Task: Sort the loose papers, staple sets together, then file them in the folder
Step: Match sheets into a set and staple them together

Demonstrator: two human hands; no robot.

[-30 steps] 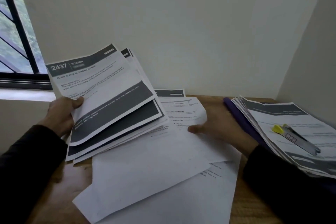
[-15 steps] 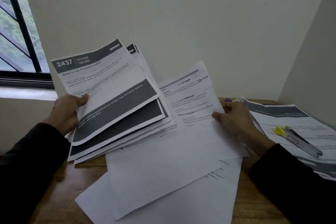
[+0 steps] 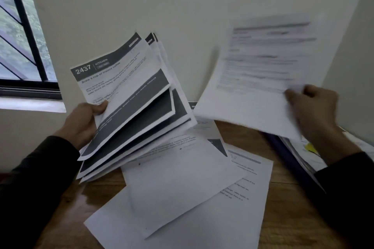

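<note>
Left hand (image 3: 83,123) grips fanned stack (image 3: 133,107); right hand (image 3: 315,111) pinches blurred sheet (image 3: 255,79). Risk: loosely fanned pages slipping out onto desk (image 3: 287,208).

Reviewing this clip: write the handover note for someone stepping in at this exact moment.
Left hand: grips a fanned stack of printed sheets, raised off the table.
Right hand: pinches a single sheet in the air, blurred.
Loose papers lie overlapped on the wooden table; purple folder at right under another pile, mostly hidden.
Done: part of the sorting.
Left: finish sorting, stapling, filing.
</note>
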